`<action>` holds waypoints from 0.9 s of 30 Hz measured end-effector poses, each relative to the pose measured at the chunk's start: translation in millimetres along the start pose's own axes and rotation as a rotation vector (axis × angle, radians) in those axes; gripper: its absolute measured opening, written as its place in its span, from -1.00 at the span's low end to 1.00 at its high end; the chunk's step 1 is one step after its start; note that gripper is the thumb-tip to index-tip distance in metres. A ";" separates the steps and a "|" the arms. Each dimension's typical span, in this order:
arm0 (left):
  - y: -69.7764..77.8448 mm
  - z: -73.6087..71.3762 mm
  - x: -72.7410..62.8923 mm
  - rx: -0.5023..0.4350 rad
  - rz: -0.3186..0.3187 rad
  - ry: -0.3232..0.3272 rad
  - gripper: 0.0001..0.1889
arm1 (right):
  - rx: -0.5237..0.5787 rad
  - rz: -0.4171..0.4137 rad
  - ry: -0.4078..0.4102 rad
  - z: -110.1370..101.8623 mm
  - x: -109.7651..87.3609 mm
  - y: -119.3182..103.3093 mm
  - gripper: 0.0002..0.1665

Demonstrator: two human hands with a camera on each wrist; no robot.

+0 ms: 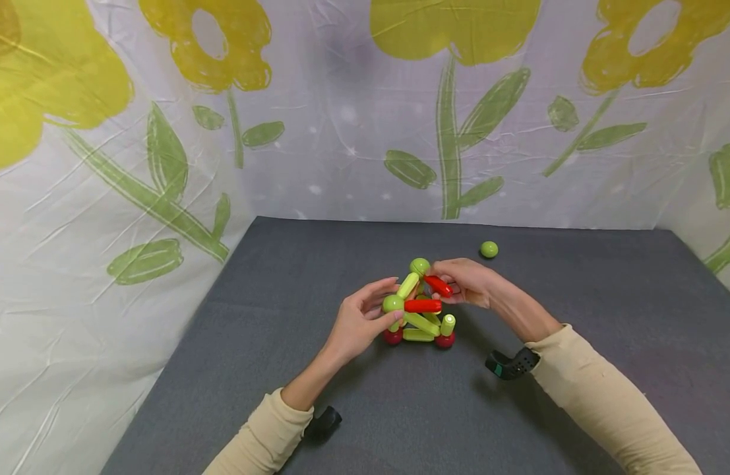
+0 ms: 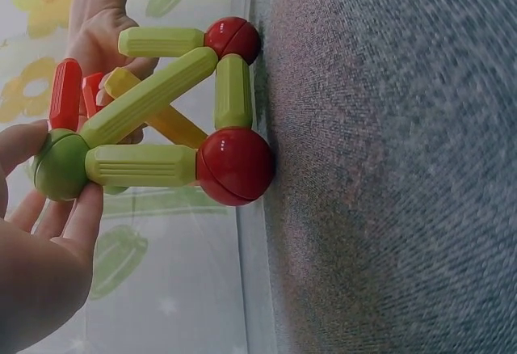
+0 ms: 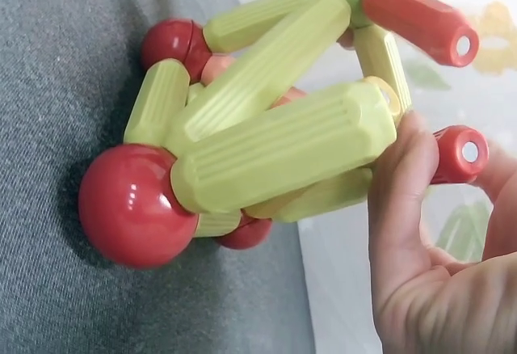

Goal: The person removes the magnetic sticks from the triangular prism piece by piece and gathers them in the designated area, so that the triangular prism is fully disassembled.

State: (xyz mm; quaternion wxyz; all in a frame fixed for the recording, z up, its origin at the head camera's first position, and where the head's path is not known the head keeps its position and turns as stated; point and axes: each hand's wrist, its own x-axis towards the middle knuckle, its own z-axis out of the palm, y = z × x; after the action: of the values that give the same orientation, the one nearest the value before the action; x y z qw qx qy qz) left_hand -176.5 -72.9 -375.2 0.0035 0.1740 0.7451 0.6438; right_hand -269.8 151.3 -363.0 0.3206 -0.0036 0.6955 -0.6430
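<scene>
Left fingers (image 2: 85, 221) hold green ball (image 1: 392, 303), right fingers (image 1: 450, 266) red rod (image 1: 438, 285); gray tabletop (image 1: 252, 369) edges well apart.

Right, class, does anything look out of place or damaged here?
One green ball lies alone beyond the right hand, apart from the rod-and-ball model; perhaps a spare. A yellow-green rod also juts up from a red ball, its upper end joined to nothing. No damage shows.
</scene>
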 end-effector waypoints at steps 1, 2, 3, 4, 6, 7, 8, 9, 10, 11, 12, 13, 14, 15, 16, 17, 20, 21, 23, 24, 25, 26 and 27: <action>0.0 0.1 0.0 0.002 0.001 0.000 -0.46 | -0.005 0.001 0.003 -0.2 0.0 0.2 -0.64; 0.1 0.2 -0.1 0.005 0.003 0.000 -0.46 | -0.014 0.000 0.005 -0.5 -0.1 0.4 -0.65; 0.0 0.3 -0.1 0.007 0.004 0.000 -0.46 | -0.019 0.001 0.008 -0.8 0.0 0.6 -0.67; 0.0 0.4 -0.3 0.008 0.005 0.002 -0.47 | -0.027 -0.003 0.007 -1.2 -0.2 0.8 -0.69; -0.1 0.5 -0.5 0.008 0.005 0.004 -0.47 | -0.035 -0.006 0.010 -1.5 -0.5 1.1 -0.71; -0.1 0.6 -0.5 0.009 0.005 0.005 -0.47 | -0.043 -0.007 0.013 -1.6 -0.9 1.2 -0.72; 0.0 0.6 -0.6 0.010 0.004 0.007 -0.46 | -0.055 -0.008 0.017 -1.8 -1.5 1.2 -0.72; 0.1 0.7 -0.6 0.010 0.004 0.008 -0.46 | -0.067 -0.007 0.021 -2.4 -2.0 1.3 -0.69; 0.3 0.7 -0.7 0.010 0.003 0.009 -0.46 | -0.081 -0.006 0.022 -3.3 -2.7 1.5 -0.66; 0.3 0.8 -0.7 0.010 0.003 0.009 -0.46 | -0.093 -0.003 0.023 -4.6 -3.3 1.8 -0.62; 0.5 0.8 -0.7 0.010 0.002 0.010 -0.46 | -0.105 -0.001 0.021 -6.3 -4.2 2.2 -0.58; 0.6 0.9 -0.7 0.008 0.001 0.009 -0.46 | -0.115 0.002 0.018 -8.7 -5.2 2.9 -0.53; 0.7 1.1 -0.7 0.005 0.000 0.008 -0.46 | -0.121 0.003 0.013 -11.5 -6.4 3.7 -0.47; 0.6 1.1 -0.8 0.002 0.000 0.007 -0.46 | -0.121 0.000 0.003 -14.9 -7.3 5.0 -0.43; 0.6 1.1 -0.8 0.003 0.000 0.007 -0.46 | -0.120 -0.007 -0.007 -18.3 -8.5 6.5 -0.39; 0.7 1.2 -0.9 0.004 -0.001 0.008 -0.46 | -0.112 -0.014 -0.017 -21.6 -9.6 8.3 -0.36; 1.2 1.1 -1.3 0.007 -0.004 0.013 -0.46 | -0.057 -0.040 -0.042 -32.8 -12.3 14.8 -0.32; 1.3 1.1 -1.3 0.008 -0.004 0.014 -0.46 | -0.036 -0.048 -0.047 -36.5 -13.0 17.5 -0.31; 1.8 1.1 -1.3 0.009 -0.007 0.015 -0.45 | 0.010 -0.057 -0.053 -44.0 -14.3 22.5 -0.31; 1.8 1.2 -1.1 0.008 -0.006 0.015 -0.45 | 0.028 -0.059 -0.052 -47.9 -14.8 25.0 -0.30; 1.9 1.2 -1.0 0.007 -0.006 0.014 -0.45 | 0.042 -0.056 -0.045 -51.4 -15.3 27.3 -0.30; 2.4 1.3 -0.9 0.007 -0.005 0.012 -0.45 | 0.057 -0.052 -0.038 -55.0 -15.6 29.6 -0.30; 2.7 1.3 -0.9 0.003 -0.002 0.009 -0.45 | 0.071 -0.048 -0.028 -58.6 -15.9 31.9 -0.29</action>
State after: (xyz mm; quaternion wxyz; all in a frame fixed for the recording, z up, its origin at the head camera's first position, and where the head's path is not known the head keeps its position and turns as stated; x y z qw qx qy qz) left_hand -174.6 -71.6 -373.0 0.0005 0.1704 0.7461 0.6436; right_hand -270.5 215.7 -386.5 0.3148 -0.0177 0.6674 -0.6747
